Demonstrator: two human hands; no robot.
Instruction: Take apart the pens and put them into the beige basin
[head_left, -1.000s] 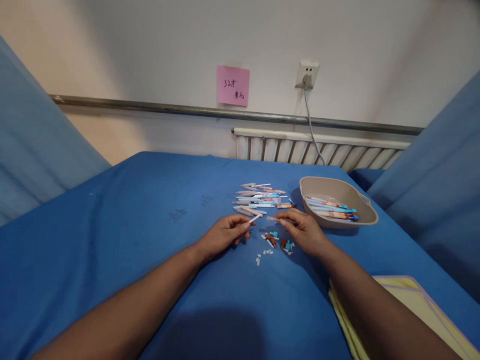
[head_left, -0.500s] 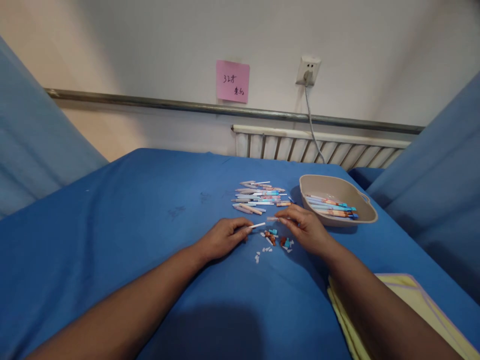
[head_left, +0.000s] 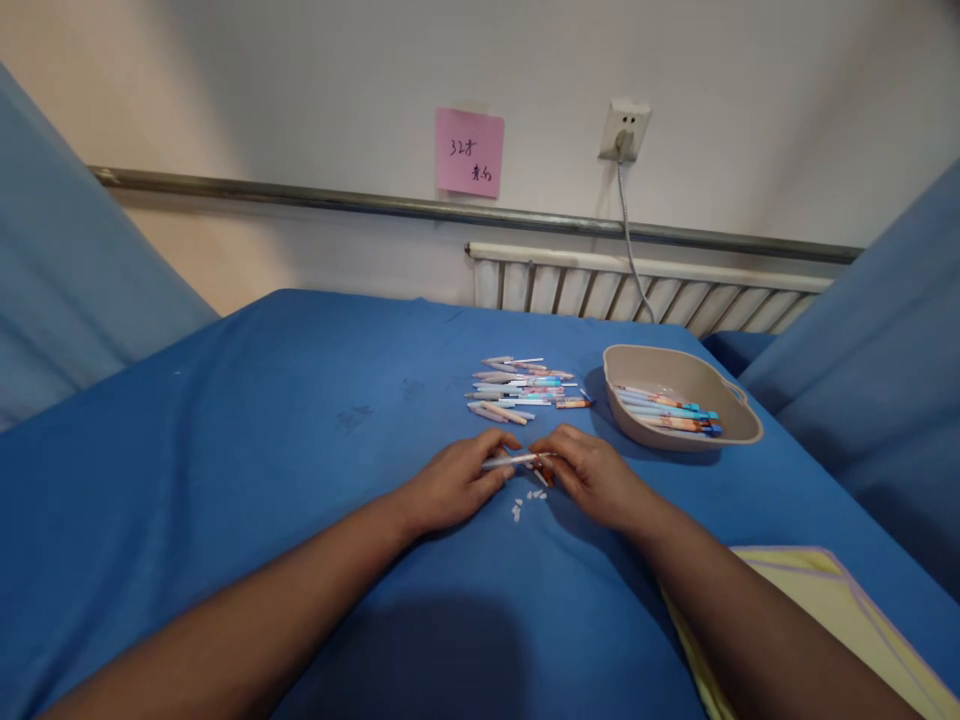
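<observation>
My left hand (head_left: 459,482) is closed around one end of a slim, pale pen (head_left: 517,460) lying crosswise between my hands. The fingers of my right hand (head_left: 592,478) pinch its other end, partly covering it. Just below, small brown pieces (head_left: 548,477) show at the right fingertips, some hidden by the hand. Several tiny white pieces (head_left: 517,510) are scattered on the blue cloth (head_left: 337,400) nearer to me. Beyond the hands lies a group of pen parts, with pale pen barrels (head_left: 504,411) and thin white sticks (head_left: 534,402).
To the right stands a beige basket (head_left: 626,366) with several pens (head_left: 675,411) inside. A folded yellow cloth (head_left: 802,590) lies at the lower right, under my right forearm. Behind the table are a radiator (head_left: 540,285), a metal rail (head_left: 360,200) and a plugged-in cable (head_left: 628,220).
My hands have come closer together. The white stick from my left hand and the thin piece from my right now meet in one line. My right hand has moved left, over the small coloured pieces.
</observation>
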